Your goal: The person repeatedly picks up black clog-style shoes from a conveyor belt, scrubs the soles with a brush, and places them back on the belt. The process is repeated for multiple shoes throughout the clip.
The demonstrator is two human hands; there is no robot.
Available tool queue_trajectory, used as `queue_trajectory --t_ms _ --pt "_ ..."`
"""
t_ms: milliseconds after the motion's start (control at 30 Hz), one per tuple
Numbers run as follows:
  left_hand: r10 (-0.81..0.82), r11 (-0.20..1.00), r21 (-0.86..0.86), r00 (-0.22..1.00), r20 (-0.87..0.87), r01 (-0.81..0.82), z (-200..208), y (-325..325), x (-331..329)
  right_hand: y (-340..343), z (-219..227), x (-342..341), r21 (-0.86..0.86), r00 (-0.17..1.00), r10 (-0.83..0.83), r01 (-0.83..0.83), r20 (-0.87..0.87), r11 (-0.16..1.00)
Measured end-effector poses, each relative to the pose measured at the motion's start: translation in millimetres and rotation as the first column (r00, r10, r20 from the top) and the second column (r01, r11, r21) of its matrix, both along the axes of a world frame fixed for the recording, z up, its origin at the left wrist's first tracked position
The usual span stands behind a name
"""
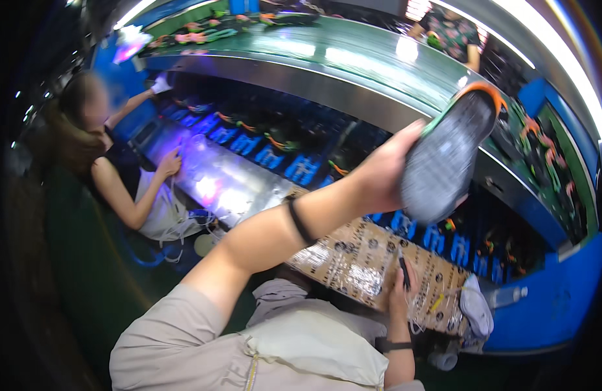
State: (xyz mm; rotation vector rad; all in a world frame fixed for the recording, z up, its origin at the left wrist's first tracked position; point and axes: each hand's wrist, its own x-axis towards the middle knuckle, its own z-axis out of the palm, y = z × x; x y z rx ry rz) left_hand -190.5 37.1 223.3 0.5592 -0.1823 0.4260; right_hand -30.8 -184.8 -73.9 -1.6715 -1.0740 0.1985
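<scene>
My left arm (268, 238) reaches up and across to the right, a black band round its forearm. The fingers of my left hand (389, 166) are closed round a shoe (442, 156), lifted in front of the green conveyor belt. Its dark grey sole faces me, with orange at the heel end and some green along the side; motion blurs it slightly. Low over the printed brown covering of the workbench (353, 254), my right hand (404, 290) grips a slim black pen-like tool (404, 270) pointing upward. A thin white cord hangs beside that hand.
Shoes in green, orange and pink lie along the conveyor belt (372, 58). Below it runs a row of blue holders (301, 168). A co-worker (118, 176) sits at the left under purple light; another person (450, 36) stands behind the belt. A clear bottle (506, 296) lies at the right.
</scene>
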Motion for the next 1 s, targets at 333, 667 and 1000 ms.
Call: queue_trajectory --t_ms 333,667,1000 --pt "0.707 0.476 0.76 0.707 -0.032 -0.442 14 79 8 -2 3 -3 -0.042 0.999 -0.033 0.035 0.038 0.998" --pt "0.818 -0.142 0.743 -0.345 0.46 0.654 39 351 -213 3 -11 6 -0.071 0.998 -0.013 0.017 0.062 0.997" --pt "0.559 0.293 0.585 -0.632 0.537 0.756 41 503 -353 1 1 -7 -0.263 0.991 -0.136 0.132 0.003 0.956"
